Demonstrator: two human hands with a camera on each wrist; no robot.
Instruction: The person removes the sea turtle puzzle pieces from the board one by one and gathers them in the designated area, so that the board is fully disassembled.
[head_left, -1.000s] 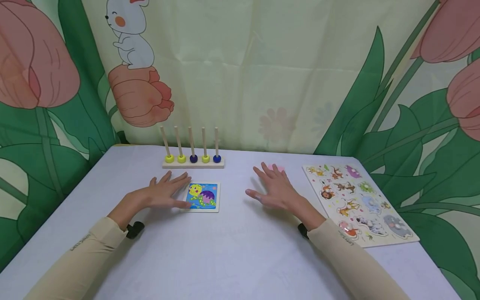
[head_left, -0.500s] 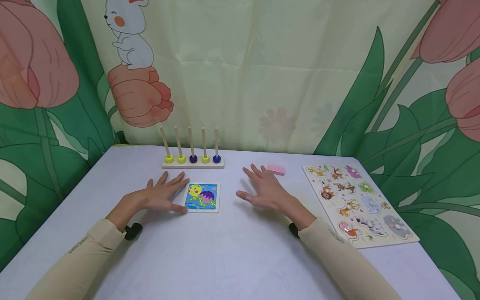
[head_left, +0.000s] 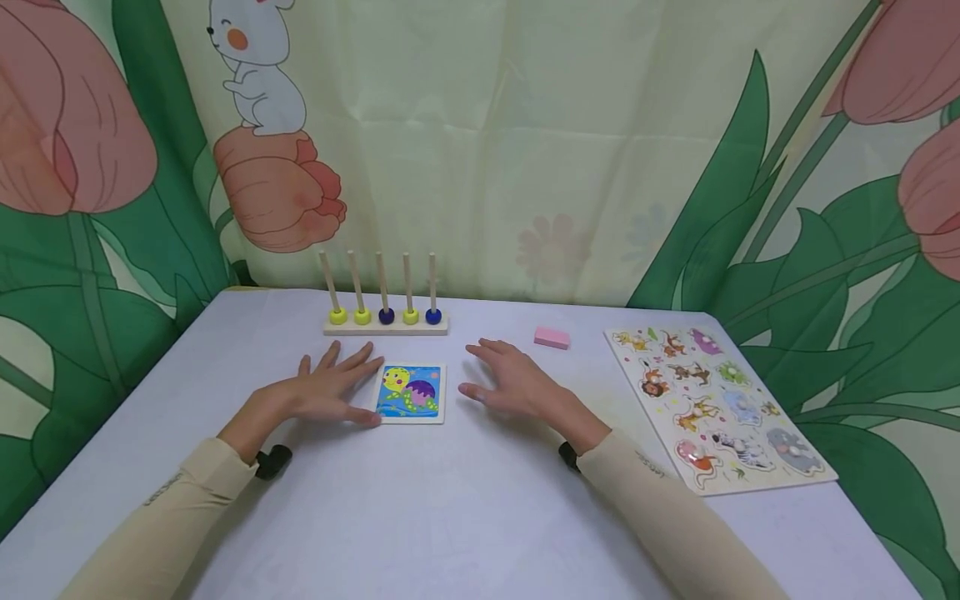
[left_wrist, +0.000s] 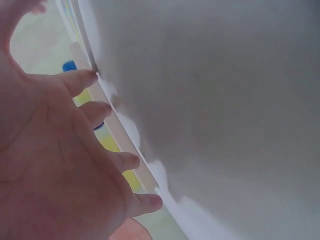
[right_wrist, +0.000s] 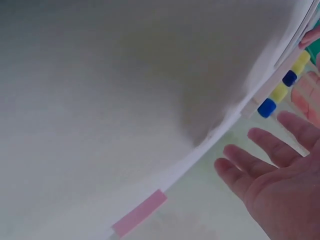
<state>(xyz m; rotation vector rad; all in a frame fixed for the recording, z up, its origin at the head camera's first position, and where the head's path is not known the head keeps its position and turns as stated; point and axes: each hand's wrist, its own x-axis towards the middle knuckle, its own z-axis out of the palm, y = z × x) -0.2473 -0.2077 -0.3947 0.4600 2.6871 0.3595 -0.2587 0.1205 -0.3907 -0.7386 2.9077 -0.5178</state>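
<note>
A small square picture puzzle (head_left: 409, 392) with a turtle on blue lies flat on the white table (head_left: 420, 517). My left hand (head_left: 324, 393) is at its left side, fingers spread, with the index fingertip and thumb tip right at its edge. To the right of the puzzle, my right hand (head_left: 517, 385) is held low over the table, its fingers extended and apart from the puzzle. The left wrist view shows the left palm (left_wrist: 55, 150) with nothing in it. In the right wrist view the right hand (right_wrist: 285, 185) likewise holds nothing.
Behind the puzzle stands a wooden peg rack (head_left: 386, 327) with yellow and blue beads on upright pegs. A pink block (head_left: 552, 337) lies beyond the right hand. An animal peg puzzle board (head_left: 720, 408) lies at the right, near the right forearm. A printed curtain (head_left: 480, 167) hangs behind the table.
My right hand has moved left toward the turtle puzzle, leaving the pink block fully in view. The puzzle has shifted slightly right in the last half second, along with my left hand.
</note>
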